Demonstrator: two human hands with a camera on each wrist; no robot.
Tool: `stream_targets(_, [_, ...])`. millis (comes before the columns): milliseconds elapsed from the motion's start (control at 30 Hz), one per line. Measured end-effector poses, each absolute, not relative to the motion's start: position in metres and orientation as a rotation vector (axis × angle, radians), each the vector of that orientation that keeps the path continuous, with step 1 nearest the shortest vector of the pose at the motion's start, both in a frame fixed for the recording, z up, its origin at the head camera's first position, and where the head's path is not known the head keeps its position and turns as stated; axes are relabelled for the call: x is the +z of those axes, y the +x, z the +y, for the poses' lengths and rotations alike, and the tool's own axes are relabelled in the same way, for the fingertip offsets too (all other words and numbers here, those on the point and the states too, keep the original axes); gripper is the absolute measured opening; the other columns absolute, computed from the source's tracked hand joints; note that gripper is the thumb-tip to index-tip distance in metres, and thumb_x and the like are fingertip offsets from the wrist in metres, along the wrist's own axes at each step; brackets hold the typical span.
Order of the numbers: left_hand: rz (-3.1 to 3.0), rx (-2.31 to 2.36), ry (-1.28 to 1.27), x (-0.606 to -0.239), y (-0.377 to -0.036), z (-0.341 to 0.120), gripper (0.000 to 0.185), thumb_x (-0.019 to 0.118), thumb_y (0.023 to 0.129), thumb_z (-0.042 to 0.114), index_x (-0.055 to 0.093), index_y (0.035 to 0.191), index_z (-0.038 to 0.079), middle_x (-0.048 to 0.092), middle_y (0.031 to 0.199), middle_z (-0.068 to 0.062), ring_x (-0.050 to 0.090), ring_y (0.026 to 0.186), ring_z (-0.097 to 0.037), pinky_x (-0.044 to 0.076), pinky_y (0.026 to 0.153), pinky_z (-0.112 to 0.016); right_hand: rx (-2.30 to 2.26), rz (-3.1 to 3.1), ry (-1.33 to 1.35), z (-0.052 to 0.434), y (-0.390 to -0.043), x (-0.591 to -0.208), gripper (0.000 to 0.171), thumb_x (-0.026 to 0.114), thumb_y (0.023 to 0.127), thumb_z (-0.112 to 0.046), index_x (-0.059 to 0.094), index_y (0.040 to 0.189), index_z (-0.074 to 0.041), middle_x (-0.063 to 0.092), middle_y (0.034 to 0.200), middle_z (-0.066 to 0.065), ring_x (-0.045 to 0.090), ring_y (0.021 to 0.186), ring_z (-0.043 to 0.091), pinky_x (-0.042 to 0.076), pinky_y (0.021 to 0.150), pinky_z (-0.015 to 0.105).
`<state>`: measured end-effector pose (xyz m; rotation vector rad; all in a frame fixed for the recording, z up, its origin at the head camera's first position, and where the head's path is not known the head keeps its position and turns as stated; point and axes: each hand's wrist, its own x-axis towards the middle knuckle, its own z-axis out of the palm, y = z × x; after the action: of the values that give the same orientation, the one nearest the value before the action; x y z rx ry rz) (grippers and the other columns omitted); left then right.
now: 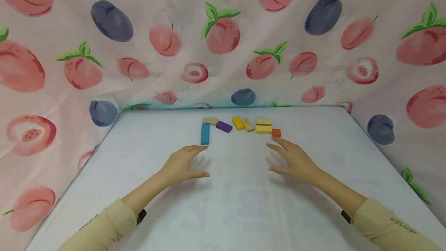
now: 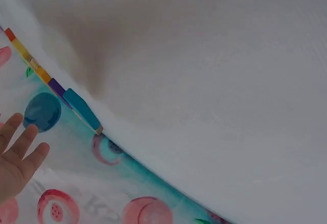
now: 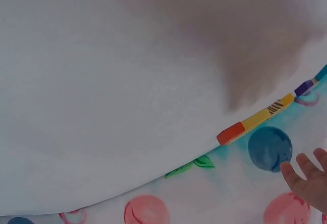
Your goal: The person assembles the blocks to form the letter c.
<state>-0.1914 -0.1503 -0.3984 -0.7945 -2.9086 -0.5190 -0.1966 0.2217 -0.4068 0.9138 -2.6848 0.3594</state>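
Note:
Several small wooden blocks lie in a row near the far edge of the white table (image 1: 244, 204). From left to right they are a blue block (image 1: 205, 133), a plain wood block (image 1: 210, 120), a purple block (image 1: 224, 126), a yellow block (image 1: 238, 123), a striped block (image 1: 248, 125), a plain block on a yellow one (image 1: 263, 126), and an orange block (image 1: 276, 133). My left hand (image 1: 184, 164) hovers with spread fingers just short of the blue block. My right hand (image 1: 290, 158) hovers the same way, just short of the orange block. Neither hand holds anything. The wrist views show the blue block (image 2: 82, 109) and the orange block (image 3: 231, 132).
A fruit-printed cloth (image 1: 223, 38) hangs behind the table and along both sides. The table's left and right edges slope toward me. Cream sleeves (image 1: 101, 227) cover both forearms.

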Motion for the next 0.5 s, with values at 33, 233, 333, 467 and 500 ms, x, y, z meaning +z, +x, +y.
stream_targets(33, [-2.914,-0.527,-0.781,-0.3980,-0.1903,-0.1497,0.082,0.074,0.071,0.058,0.049,0.138,0.017,0.057,0.134,-0.009,0.052,0.124,-0.031,0.046,0.098,-0.052,0.362,-2.706,0.900,0.2208,-0.1963,-0.4061,0.072,0.077,0.074,-0.043,0.052,0.133,-0.010,0.050,0.137,0.019,0.050,0.121,0.038,0.045,0.094,0.059])
stream_targets(233, [-2.879,-0.546,-0.773,-0.3967,-0.1863,-0.1477,0.064,0.072,0.077,0.051,0.059,0.128,0.015,0.064,0.123,-0.007,0.058,0.116,-0.029,0.049,0.095,-0.049,0.382,-2.804,0.837,0.2173,-0.1950,-0.4022,0.067,0.079,0.075,-0.034,0.054,0.132,-0.011,0.057,0.131,0.015,0.053,0.120,0.035,0.045,0.097,0.056])
stream_targets(333, [-2.858,-0.595,-0.798,-0.3974,-0.1871,-0.1466,0.049,0.070,0.082,0.042,0.064,0.121,0.012,0.068,0.118,-0.006,0.062,0.112,-0.026,0.051,0.094,-0.046,0.405,-2.808,0.825,0.2161,-0.1941,-0.4016,0.060,0.078,0.076,-0.031,0.057,0.129,-0.009,0.061,0.125,0.014,0.056,0.116,0.034,0.047,0.095,0.055])
stream_targets(467, [-2.857,-0.676,-0.808,-0.3995,-0.1890,-0.1460,0.038,0.068,0.086,0.035,0.068,0.114,0.009,0.071,0.110,-0.007,0.065,0.105,-0.024,0.052,0.091,-0.044,0.474,-2.803,0.843,0.2134,-0.1938,-0.4018,0.046,0.073,0.082,-0.024,0.062,0.122,-0.005,0.065,0.119,0.013,0.059,0.111,0.032,0.049,0.093,0.051])
stream_targets(500, [-2.860,-0.692,-0.797,-0.4001,-0.1893,-0.1463,0.037,0.067,0.086,0.034,0.068,0.113,0.008,0.071,0.108,-0.007,0.066,0.103,-0.024,0.052,0.090,-0.044,0.487,-2.802,0.853,0.2126,-0.1941,-0.4019,0.042,0.072,0.083,-0.022,0.062,0.120,-0.004,0.066,0.117,0.013,0.060,0.110,0.032,0.050,0.093,0.051])
